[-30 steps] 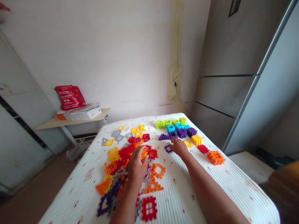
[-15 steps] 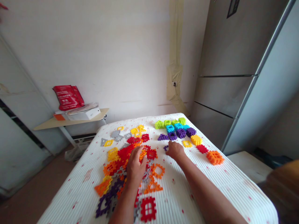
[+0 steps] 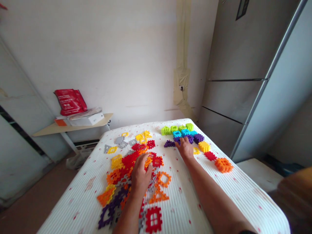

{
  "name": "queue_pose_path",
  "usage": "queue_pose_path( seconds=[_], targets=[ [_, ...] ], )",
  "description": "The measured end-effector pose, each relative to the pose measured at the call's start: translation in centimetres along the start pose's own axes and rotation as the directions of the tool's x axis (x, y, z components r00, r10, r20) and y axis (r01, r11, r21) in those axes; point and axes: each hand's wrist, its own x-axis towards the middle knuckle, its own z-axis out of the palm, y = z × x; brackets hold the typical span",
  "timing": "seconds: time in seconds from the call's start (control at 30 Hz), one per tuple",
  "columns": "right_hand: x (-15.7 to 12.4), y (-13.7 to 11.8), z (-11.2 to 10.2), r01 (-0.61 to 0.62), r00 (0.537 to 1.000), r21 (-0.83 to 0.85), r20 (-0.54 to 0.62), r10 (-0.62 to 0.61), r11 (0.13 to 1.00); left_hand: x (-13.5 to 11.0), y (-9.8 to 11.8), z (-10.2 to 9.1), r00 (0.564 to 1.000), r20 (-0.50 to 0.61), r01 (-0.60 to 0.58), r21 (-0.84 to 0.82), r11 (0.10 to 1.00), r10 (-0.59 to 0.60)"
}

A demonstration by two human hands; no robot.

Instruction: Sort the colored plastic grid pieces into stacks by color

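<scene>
My head camera is looking forward and down over my left hand [image 3: 141, 173] and right hand [image 3: 186, 149], facing the wall [image 3: 122, 65].

Looks like smooth plastic in the red window piece [image 3: 153, 220], ribbed matt cloth in the white cover [image 3: 181, 198], satiny metal on the refrigerator [image 3: 234, 94].

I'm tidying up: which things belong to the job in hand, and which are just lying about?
Job: loose interlocking pieces near left hand; purple stacks near right hand; lime stacks; blue stacks; yellow stack; orange stack.

Lying about: red plastic bag; white box.
</scene>
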Motion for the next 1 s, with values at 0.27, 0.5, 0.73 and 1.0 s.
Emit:
queue_pose_path(
  seconds=[0.27, 0.5, 0.73, 1.0],
  targets=[
    [0.09, -0.11, 0.22, -0.034, 0.999, -0.034, 0.031, 0.035, 0.999, 0.04, 0.13, 0.04, 1.0, -0.009, -0.019, 0.036, 0.999, 0.02],
    [0.02, -0.08, 0.16, -0.053, 0.997, -0.041, 0.06, 0.055, 0.998, 0.15, 0.26, -0.07, 1.0, -0.009, -0.018, 0.042, 0.999, 0.018],
    [-0.03, 0.02, 0.56, -0.041, 0.998, -0.052, 0.055, 0.044, 0.998, 0.05, -0.07, 0.04, 0.999, -0.006, -0.041, 0.07, 0.997, 0.042],
    [-0.03, 0.01, 0.61, 0.035, 0.994, 0.024, -0.106, -0.032, 0.999, 0.08, -0.2, 0.14, 0.997, -0.044, -0.056, 0.063, 0.996, 0.059]
  ],
)
